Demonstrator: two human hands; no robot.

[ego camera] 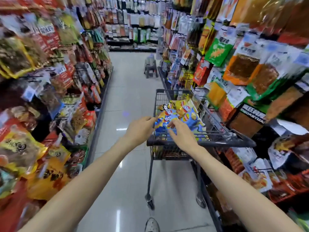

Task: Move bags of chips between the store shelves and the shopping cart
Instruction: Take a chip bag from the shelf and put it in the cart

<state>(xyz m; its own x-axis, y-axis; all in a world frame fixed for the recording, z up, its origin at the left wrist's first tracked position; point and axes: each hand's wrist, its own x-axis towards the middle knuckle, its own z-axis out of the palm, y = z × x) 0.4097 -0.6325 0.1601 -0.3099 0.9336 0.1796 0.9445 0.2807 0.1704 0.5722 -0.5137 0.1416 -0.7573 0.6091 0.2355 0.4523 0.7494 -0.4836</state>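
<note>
A dark wire shopping cart (207,136) stands in the aisle, close to the shelves on the right (250,72). Its basket holds several bags of chips (182,111), blue ones and yellow ones, piled up to about the rim.

Both arms reach forward over the cart handle (225,142). The left hand (139,129) is at the near left corner of the basket; its fingers are curled and the fingertips touch the edge of a blue bag of chips (192,118) that lies on top of the pile. The right hand (182,134) is just beside it, over the near edge of the basket, with the fingers spread a little and bent down onto the same blue bag. Whether either hand already grips the bag firmly, I cannot tell, because the picture is blurred there.

The shelves on the left (41,81) are full of hanging snack packets, well apart from the cart. On the tiled floor (127,101) behind the cart, one shoe (151,225) shows at the bottom edge. Farther down the aisle stands a small stool (151,67).
</note>
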